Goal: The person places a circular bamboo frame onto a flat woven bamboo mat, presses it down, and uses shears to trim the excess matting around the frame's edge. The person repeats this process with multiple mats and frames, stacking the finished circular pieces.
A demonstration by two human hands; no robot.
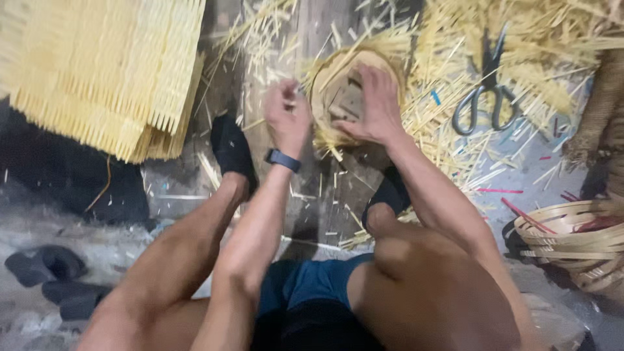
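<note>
Knees and thighs fill the bottom of my view as I crouch, feet in dark shoes on a worn plank floor (312, 195) littered with pale bamboo offcuts. Largest around me is the stack of woven bamboo mats (104, 71) at upper left, then a finished basket (578, 244) at the right edge, then the scissors (489, 91) lying on a heap of slivers. Between my feet sits the small round basket (348, 91) I am weaving. My right hand (377, 104) is spread flat over its rim, pressing it down; my left hand (286, 117) is curled closed, seemingly pinching a thin strip, though blur hides it. I judge the basket light and springy, its loose ends brittle and sharp, so it is best held by the firmer rim.
</note>
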